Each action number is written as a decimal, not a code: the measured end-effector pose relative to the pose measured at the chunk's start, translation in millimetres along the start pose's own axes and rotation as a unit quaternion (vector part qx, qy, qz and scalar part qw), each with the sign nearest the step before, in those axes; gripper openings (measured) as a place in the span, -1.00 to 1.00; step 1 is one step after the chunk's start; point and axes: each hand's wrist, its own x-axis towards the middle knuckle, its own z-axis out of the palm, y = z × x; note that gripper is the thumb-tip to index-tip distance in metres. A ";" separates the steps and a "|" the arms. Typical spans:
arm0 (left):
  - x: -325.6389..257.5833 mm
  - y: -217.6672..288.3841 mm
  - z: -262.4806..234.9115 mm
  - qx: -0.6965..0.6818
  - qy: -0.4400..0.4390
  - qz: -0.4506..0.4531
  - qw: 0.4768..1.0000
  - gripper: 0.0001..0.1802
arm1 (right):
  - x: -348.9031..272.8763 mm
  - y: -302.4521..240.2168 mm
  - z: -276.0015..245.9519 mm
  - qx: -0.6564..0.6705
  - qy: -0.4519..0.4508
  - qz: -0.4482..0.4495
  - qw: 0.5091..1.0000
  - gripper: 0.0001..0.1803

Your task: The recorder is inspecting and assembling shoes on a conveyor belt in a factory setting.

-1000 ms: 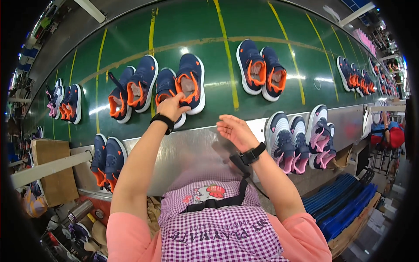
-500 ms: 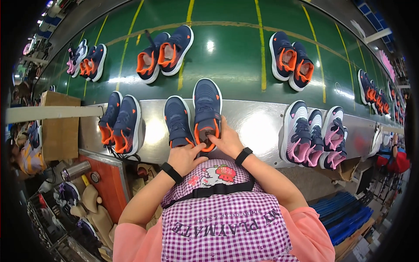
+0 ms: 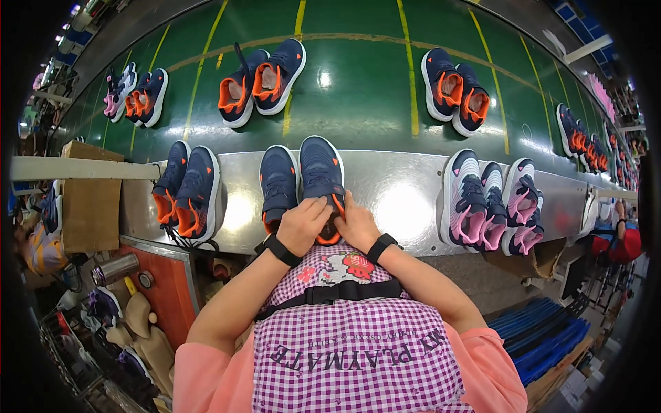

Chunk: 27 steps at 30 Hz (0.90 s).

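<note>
A navy sneaker point(image 3: 320, 165) with a white sole and orange lining rests on the metal ledge, toe pointing away from me. My left hand point(image 3: 306, 224) bends its fingers over the strap and the left side of the opening. On the opposite side, my right hand point(image 3: 356, 225) grips the collar near the heel, thumb at the opening. Both hands are closed on this shoe, and they hide part of its opening. Its mate, another navy sneaker point(image 3: 279, 179), stands just left of it, its heel partly behind my left hand.
Another navy pair point(image 3: 196, 186) sits left on the metal ledge point(image 3: 406, 172); grey-and-pink sneakers point(image 3: 463, 199) stand right. Beyond runs a green belt point(image 3: 358, 82) with yellow lines, carrying more pairs. A white bar point(image 3: 82, 168) and cardboard box point(image 3: 93, 213) are at left.
The held sneaker has come nearer to me. My left hand has moved up from the heel onto its strap and collar, while my right hand stays at its right side.
</note>
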 end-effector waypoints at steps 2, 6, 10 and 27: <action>1.9 1.6 -2.8 0.054 -0.018 0.036 0.998 -0.67 | 2.7 4.5 -10.7 0.047 -0.058 0.001 0.997 -0.23; 6.0 3.2 -2.6 0.050 -0.028 0.021 0.998 -0.61 | 15.2 31.4 -44.3 0.348 -0.188 0.056 0.917 -0.38; 9.8 7.3 -8.6 0.068 -0.046 0.016 0.997 -0.55 | 34.0 12.8 -51.8 0.291 -0.141 0.145 0.935 -0.40; 13.0 3.4 -4.4 0.011 -0.041 0.006 0.999 -0.63 | 20.7 2.0 -57.5 0.567 -0.159 0.148 0.794 -0.67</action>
